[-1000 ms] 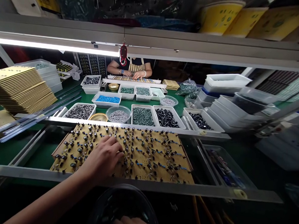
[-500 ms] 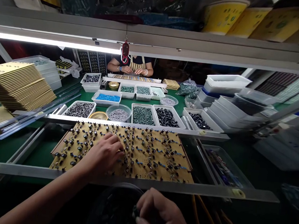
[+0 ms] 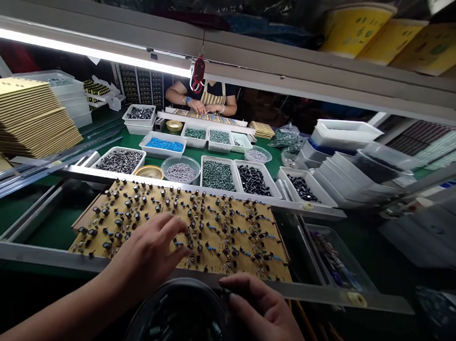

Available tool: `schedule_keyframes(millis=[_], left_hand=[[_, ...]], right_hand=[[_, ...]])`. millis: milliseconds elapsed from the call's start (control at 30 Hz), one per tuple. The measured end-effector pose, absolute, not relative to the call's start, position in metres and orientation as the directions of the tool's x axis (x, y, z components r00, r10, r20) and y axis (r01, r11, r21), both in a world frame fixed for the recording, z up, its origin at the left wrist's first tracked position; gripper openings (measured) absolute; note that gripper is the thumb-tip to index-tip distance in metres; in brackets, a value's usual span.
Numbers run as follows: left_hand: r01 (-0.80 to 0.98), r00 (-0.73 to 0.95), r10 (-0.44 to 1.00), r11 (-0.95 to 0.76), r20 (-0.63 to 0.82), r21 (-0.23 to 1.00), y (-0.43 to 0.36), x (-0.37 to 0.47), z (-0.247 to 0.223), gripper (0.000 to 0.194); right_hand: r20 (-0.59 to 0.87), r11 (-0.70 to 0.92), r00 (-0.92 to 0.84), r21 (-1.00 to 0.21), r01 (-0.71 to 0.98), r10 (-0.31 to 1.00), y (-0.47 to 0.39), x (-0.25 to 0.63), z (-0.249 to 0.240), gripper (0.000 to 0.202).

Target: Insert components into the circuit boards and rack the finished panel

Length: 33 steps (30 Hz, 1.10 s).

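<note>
Tan fibreboard circuit panel point(image 3: 216, 231), studded with small black and blue components, lies between two metal rails. The left hand point(image 3: 149, 253), flat on it a second ago, has lifted with fingers spread above its near edge. The right hand point(image 3: 265, 317) has risen from the dark round bowl point(image 3: 176, 316) of parts at the near rail, seemingly pinching something small; I cannot tell for sure. White trays point(image 3: 218, 175) crowd the far rail, but the board's right half is open.

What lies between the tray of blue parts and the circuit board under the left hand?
In the head view, a clear bowl of grey parts and a metal rail lie between the blue-parts tray and the circuit board.
</note>
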State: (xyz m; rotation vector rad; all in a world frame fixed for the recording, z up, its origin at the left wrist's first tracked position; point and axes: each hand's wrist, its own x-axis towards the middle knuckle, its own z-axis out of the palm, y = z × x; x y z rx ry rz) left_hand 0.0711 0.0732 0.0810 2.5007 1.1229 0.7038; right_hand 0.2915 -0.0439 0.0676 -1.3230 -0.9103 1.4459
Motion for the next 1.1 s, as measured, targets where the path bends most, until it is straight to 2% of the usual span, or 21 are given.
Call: schedule_keyframes(millis=[67, 167, 233, 267, 333, 400, 467, 600, 700, 800, 867, 900, 1000, 1100], left_hand=[[0.557, 0.734, 0.67, -0.689, 0.114, 0.464, 0.052, 0.066, 0.082, 0.015], [0.379, 0.925, 0.368, -0.885, -0.092, 0.27, 0.02, 0.064, 0.058, 0.015], [0.357, 0.934, 0.349, -0.92, -0.076, 0.163, 0.004, 0.068, 0.029, 0.011], [0.367, 0.93, 0.365, -0.915, -0.042, 0.167, -0.002, 0.072, 0.015, 0.008], [0.423, 0.898, 0.439, -0.883, 0.038, 0.205, -0.01, 0.08, -0.01, 0.008], [0.466, 0.864, 0.497, -0.85, 0.082, 0.247, -0.013, 0.084, -0.024, 0.018], [0.448, 0.859, 0.491, -0.858, 0.146, 0.252, -0.012, 0.084, -0.027, 0.025], [0.302, 0.856, 0.367, -0.927, 0.364, 0.223, -0.007, 0.074, -0.02, 0.016], [0.282, 0.838, 0.381, -0.915, 0.391, 0.288, -0.004, 0.068, -0.014, 0.019], [0.258, 0.806, 0.434, -0.869, 0.402, 0.421, -0.002, 0.066, -0.008, 0.019], [0.224, 0.775, 0.489, -0.805, 0.4, 0.55, -0.001, 0.065, -0.003, 0.009], [0.213, 0.753, 0.532, -0.753, 0.386, 0.623, -0.001, 0.064, 0.0, 0.003], [0.157, 0.667, 0.671, -0.551, 0.324, 0.82, -0.003, 0.06, 0.012, 0.006], [0.086, 0.556, 0.792, -0.358, 0.253, 0.93, -0.003, 0.054, 0.026, 0.014]], right_hand=[[-0.243, -0.242, 0.056, -0.97, -0.024, 0.968, -0.04, 0.296, 0.068, 0.018], [0.044, -0.008, 0.143, -0.937, 0.35, 0.989, -0.026, 0.3, 0.067, 0.013], [0.304, 0.163, 0.141, -0.783, 0.6, 0.942, -0.012, 0.301, 0.066, 0.013], [0.407, 0.221, 0.111, -0.682, 0.697, 0.907, -0.005, 0.301, 0.065, 0.012], [0.524, 0.283, 0.023, -0.497, 0.82, 0.852, 0.01, 0.3, 0.064, 0.007], [0.531, 0.291, -0.042, -0.395, 0.871, 0.846, 0.023, 0.299, 0.063, 0.006], [0.495, 0.276, -0.07, -0.356, 0.893, 0.866, 0.031, 0.299, 0.061, 0.007], [0.443, 0.251, -0.078, -0.346, 0.904, 0.893, 0.037, 0.3, 0.059, 0.008], [0.43, 0.254, -0.086, -0.35, 0.902, 0.899, 0.036, 0.299, 0.059, 0.009], [0.425, 0.25, -0.1, -0.314, 0.916, 0.9, 0.036, 0.297, 0.06, 0.01], [0.412, 0.248, -0.114, -0.289, 0.925, 0.904, 0.037, 0.295, 0.061, 0.011], [0.407, 0.25, -0.122, -0.281, 0.927, 0.905, 0.037, 0.295, 0.061, 0.011], [0.398, 0.264, -0.14, -0.275, 0.924, 0.907, 0.039, 0.295, 0.061, 0.011], [0.432, 0.26, -0.114, -0.296, 0.919, 0.895, 0.035, 0.295, 0.065, 0.004]])
